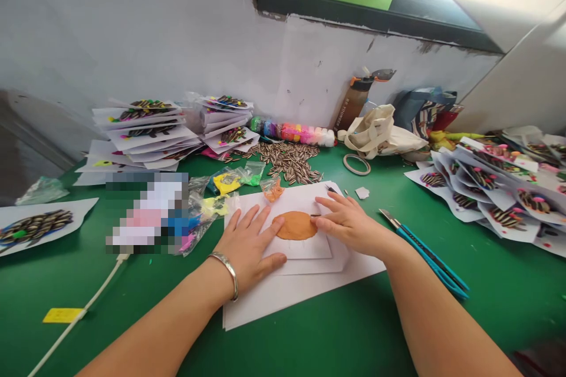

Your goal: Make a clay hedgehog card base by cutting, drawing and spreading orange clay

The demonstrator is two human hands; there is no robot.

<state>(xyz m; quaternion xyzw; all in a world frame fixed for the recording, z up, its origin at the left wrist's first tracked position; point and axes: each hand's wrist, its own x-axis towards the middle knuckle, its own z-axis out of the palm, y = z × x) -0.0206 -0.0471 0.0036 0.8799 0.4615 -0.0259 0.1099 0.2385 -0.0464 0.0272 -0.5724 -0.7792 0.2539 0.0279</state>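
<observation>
A flat oval of orange-brown modelling clay (295, 226) lies on a small white sheet (305, 251), above a few pencil lines. Larger white paper (265, 300) is underneath. My left hand (250, 241) rests on the paper with fingers spread, the index fingertip at the oval's left edge. From the right, my right hand (349, 224) reaches in with stretched fingers, touching the oval's right edge. A short dark mark shows by its fingertips; I cannot tell whether it is a seed or a line. A small bag of orange clay (272, 190) sits just behind the paper.
Striped sunflower seeds (289, 159) are heaped at the back, near a tape roll (356, 165). Blue-handled tweezers (427, 256) lie at right. Seed pictures are stacked left (145, 129) and right (495, 188). A white cable (84, 312) runs to a blurred device at left.
</observation>
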